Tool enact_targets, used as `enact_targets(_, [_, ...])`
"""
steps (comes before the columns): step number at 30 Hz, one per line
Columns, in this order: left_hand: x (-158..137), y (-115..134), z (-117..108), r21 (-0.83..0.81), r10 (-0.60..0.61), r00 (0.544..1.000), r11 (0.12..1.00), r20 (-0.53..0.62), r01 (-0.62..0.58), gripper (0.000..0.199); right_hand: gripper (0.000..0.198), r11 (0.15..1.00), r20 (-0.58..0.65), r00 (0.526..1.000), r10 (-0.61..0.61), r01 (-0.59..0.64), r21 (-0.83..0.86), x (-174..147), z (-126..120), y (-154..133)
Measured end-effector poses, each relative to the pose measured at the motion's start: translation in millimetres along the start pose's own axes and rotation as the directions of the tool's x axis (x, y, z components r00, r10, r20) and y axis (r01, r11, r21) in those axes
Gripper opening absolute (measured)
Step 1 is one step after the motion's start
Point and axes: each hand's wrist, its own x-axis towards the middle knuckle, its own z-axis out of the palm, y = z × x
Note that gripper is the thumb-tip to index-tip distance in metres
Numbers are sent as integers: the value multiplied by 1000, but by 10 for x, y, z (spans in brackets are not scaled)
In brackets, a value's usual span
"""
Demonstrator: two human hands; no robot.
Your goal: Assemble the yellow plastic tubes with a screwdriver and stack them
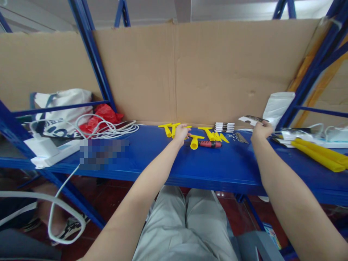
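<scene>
My left hand (181,135) is closed among the yellow T-shaped plastic handles, its fingers around one whose end shows just behind them. Another yellow T-shaped handle (194,142) lies right beside it, by a screwdriver with a red and black grip (210,144). More handles (166,129) lie to the left and one (208,133) to the right. My right hand (261,130) pinches a flat white and black packet (251,119), tilted above the shelf. Left of that hand lie a thin dark metal strip (240,137) and small scattered screw-like bits (232,137).
White small boxes (224,127) are stacked near the cardboard wall (217,72). Yellow tubes (318,155) lie at right on the blue shelf (146,159). At left are coiled white cables (116,131), a power strip (61,152), a red bag (104,116) and a white cloth bag (65,108).
</scene>
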Motion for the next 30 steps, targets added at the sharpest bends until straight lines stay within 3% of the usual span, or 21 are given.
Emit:
enact_targets(1, [-3,2,-1,2,1,1000,1000,3,-1,37,47,980,-44,994,98,-89,180,-27,-13,-77])
enact_targets(3, [-7,7,-1,2,7,1000,1000,10,-7,38,44,874,28,983,181,-174,453,-102,-11,-239])
enact_targets(7, [-6,-1,16,43,38,999,998,26,-39,35,36,721,178,980,88,-186,667,-284,54,-485])
enact_targets(10, [10,-44,31,179,115,993,977,23,-117,31,34,679,255,966,-45,-157,717,-430,96,-572])
enact_targets(13, [26,-114,36,390,214,976,896,36,-211,26,33,644,332,937,-111,-187,742,-585,99,-625])
enact_targets(16, [29,-176,30,547,225,972,807,64,-223,42,27,612,418,902,-106,-271,743,-732,83,-685])
enact_targets(20, [40,-216,20,561,171,980,804,101,-198,58,29,505,479,877,-35,-398,766,-861,74,-753])
enact_targets(26, [101,-292,52,500,157,976,840,148,-211,37,25,481,481,877,-8,-418,771,-899,84,-764])
enact_targets(30, [144,-352,104,495,170,976,842,133,-214,44,22,429,479,878,-16,-426,796,-894,99,-757])
